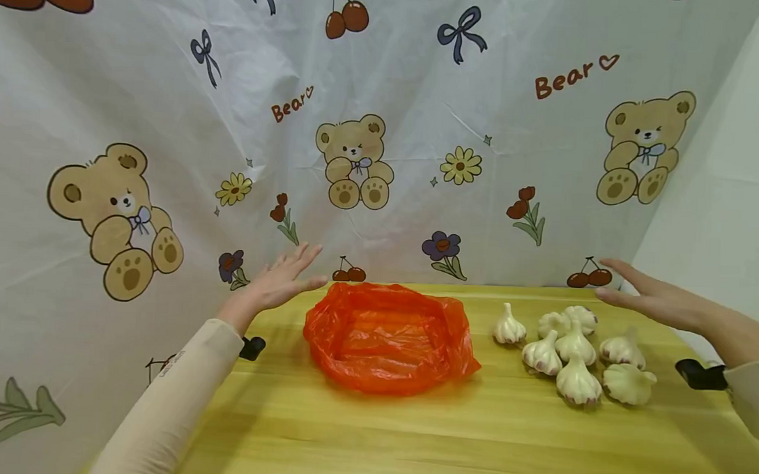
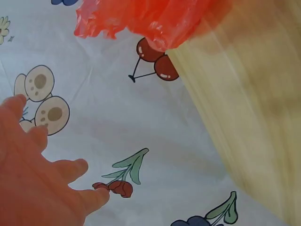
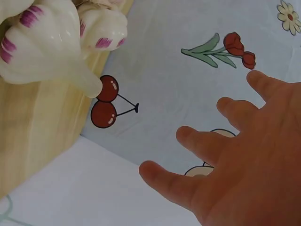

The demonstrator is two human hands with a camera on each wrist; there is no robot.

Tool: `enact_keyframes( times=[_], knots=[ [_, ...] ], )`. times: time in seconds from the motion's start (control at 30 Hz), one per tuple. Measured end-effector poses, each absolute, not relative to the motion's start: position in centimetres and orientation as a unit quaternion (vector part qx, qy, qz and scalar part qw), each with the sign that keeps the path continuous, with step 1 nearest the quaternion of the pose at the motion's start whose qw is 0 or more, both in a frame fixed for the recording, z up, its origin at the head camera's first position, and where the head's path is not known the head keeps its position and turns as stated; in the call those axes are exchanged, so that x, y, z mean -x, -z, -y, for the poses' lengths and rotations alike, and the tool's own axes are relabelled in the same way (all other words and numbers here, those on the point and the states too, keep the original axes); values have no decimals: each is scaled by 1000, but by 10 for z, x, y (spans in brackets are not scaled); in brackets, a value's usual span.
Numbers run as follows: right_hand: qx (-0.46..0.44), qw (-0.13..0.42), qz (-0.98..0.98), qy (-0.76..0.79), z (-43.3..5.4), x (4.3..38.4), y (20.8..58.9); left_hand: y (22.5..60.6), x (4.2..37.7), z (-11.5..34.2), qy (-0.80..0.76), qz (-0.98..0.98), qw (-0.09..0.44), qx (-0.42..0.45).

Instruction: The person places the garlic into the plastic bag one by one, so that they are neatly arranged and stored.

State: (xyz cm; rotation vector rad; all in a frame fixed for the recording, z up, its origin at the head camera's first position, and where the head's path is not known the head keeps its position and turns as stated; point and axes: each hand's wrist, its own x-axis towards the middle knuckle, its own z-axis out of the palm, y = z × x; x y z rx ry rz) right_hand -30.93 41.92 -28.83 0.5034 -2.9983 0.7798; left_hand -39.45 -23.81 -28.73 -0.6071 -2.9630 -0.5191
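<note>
An orange-red plastic bag (image 1: 390, 384) lies on the table with its mouth spread wide and its rim standing up. To its right sits a loose group of several garlic bulbs (image 1: 575, 345), white with purple marks, one bulb (image 1: 509, 328) a little apart from the others. My left hand (image 1: 276, 283) hovers left of the bag, fingers spread, touching nothing. Above and right of the garlic my right hand (image 1: 660, 300) is held in the air with its fingers extended and nothing in it. In the right wrist view, garlic (image 3: 47, 42) shows at upper left, apart from the fingers.
The wooden table (image 1: 372, 439) ends at the back against a hanging cloth (image 1: 397, 77) printed with bears, bows and flowers. A white wall (image 1: 725, 228) stands on the right. Each wrist carries a black camera mount (image 1: 701, 374).
</note>
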Motion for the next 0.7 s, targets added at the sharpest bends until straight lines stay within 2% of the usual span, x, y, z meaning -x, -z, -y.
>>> enact_keyframes(
  times=[0.43, 0.7],
  knots=[
    [-173, 2, 934, -313, -436, 299, 313, 309, 386, 246, 303, 923, 2, 236],
    [-167, 45, 936, -306, -449, 301, 329, 323, 386, 244, 394, 883, -21, 254]
  ],
)
